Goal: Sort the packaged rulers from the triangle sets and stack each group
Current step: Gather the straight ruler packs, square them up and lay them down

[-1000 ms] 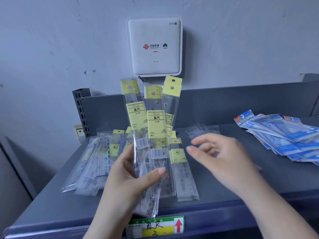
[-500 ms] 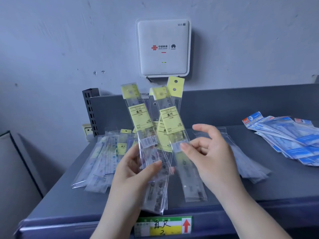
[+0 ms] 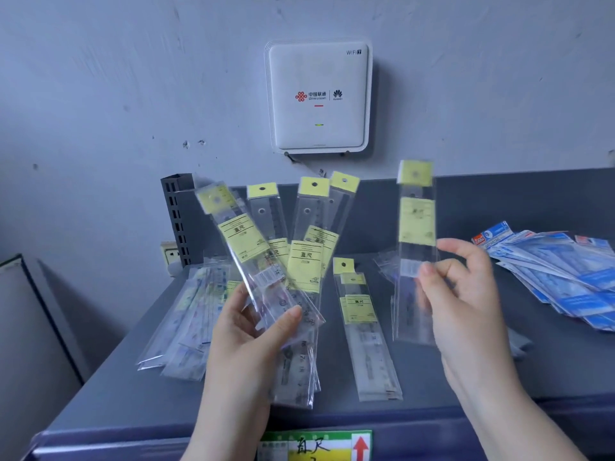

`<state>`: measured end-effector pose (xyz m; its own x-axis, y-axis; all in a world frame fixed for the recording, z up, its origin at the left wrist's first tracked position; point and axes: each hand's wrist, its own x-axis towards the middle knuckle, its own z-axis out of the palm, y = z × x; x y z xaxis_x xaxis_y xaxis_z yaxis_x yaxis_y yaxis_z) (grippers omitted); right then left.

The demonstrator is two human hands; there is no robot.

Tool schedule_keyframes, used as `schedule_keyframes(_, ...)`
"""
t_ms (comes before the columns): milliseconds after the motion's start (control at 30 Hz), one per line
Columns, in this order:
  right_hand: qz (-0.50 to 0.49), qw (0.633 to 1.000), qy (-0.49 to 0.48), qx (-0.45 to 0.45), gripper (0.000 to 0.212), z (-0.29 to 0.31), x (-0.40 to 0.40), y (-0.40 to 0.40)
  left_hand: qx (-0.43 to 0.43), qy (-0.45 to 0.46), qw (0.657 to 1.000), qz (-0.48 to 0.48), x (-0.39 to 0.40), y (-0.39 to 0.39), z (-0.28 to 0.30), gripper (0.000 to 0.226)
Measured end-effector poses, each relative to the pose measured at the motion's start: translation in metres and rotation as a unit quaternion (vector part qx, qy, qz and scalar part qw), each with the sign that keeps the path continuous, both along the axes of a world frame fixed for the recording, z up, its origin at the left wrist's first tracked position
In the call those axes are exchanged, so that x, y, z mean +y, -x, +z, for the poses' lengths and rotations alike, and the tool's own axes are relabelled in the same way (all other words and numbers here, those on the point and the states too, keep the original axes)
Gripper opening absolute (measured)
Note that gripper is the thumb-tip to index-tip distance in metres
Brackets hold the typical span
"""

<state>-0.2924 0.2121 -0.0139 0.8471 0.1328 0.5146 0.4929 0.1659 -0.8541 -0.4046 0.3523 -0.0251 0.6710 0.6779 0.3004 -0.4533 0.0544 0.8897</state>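
My left hand [image 3: 253, 331] grips a fanned bunch of several packaged rulers [image 3: 293, 261], clear sleeves with yellow labels, held upright over the grey shelf [image 3: 466, 377]. Pinched upright between thumb and fingers of my right hand [image 3: 466, 294] is a single packaged ruler [image 3: 416, 247], off to the right of the bunch. A small stack of the same rulers [image 3: 366, 334] lies flat on the shelf between my hands. A pile of blue-printed packages [image 3: 565, 277] lies at the right.
A heap of clear packages with coloured print [image 3: 189, 324] lies at the left of the shelf. A white router [image 3: 319, 94] hangs on the wall. A perforated dark post [image 3: 176, 217] stands at the back left. A yellow-green label [image 3: 319, 447] marks the shelf's front edge.
My right hand has drawn one ruler out of the bunch and carried it to the right and up. The bunch in my left hand has fanned out wider.
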Motion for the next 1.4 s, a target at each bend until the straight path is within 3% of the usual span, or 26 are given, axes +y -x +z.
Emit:
schedule_keyframes(133,-0.005,0.965,0.262,-0.028,0.020,-0.012,0.001,0.006,-0.005,-0.006,1.000,0.005,0.001,-0.001,-0.003,0.048)
schedule_keyframes(233,-0.039,0.867,0.489,-0.088,0.008,-0.014,0.008,0.012,-0.006,0.006,1.000,0.006,0.002,0.000,-0.003,0.050)
schedule_keyframes(300,-0.047,0.830,0.543,-0.114,0.015,-0.013,0.013,0.014,-0.007,0.000,1.000,-0.005,0.001,-0.001,-0.002,0.054)
schedule_keyframes(333,-0.046,0.836,0.533,-0.123,0.017,-0.011,0.015,0.015,-0.008,-0.006,1.000,-0.013,0.001,-0.001,-0.003,0.055)
schedule_keyframes(400,-0.024,0.886,0.446,-0.125,0.018,-0.005,0.016,0.019,-0.008,-0.012,1.000,-0.027,0.002,-0.001,-0.004,0.058)
schedule_keyframes(500,0.095,0.949,0.296,-0.052,0.027,0.006,0.022,0.027,-0.005,-0.026,0.999,-0.046,0.003,-0.001,-0.006,0.073)
schedule_keyframes(600,0.200,0.946,0.253,0.003,0.025,0.008,0.031,0.031,-0.003,-0.031,0.998,-0.052,0.004,0.000,-0.005,0.082)
schedule_keyframes(733,0.165,0.958,0.233,-0.010,0.030,0.007,0.036,0.028,0.003,-0.033,0.997,-0.069,0.002,0.001,-0.005,0.074)
schedule_keyframes(900,0.087,0.977,0.193,-0.017,0.018,0.012,0.034,0.024,0.005,-0.016,0.996,-0.084,0.008,-0.001,-0.009,0.073)
schedule_keyframes(1067,0.070,0.995,0.036,0.058,0.018,0.015,0.029,0.011,-0.009,-0.003,0.997,-0.072,0.007,-0.001,-0.008,0.080)
schedule_keyframes(1133,0.080,0.991,-0.011,0.103,0.017,0.017,0.024,0.008,-0.019,0.008,0.998,-0.060,0.007,0.000,-0.006,0.071)
schedule_keyframes(1300,0.086,0.985,0.036,0.142,0.014,0.013,0.005,0.012,-0.029,0.019,0.999,-0.028,0.010,-0.002,-0.010,0.078)
schedule_keyframes(1400,0.048,0.978,0.183,0.093,0.005,0.003,-0.002,0.017,-0.021,0.023,0.999,-0.017,0.010,-0.002,-0.009,0.068)
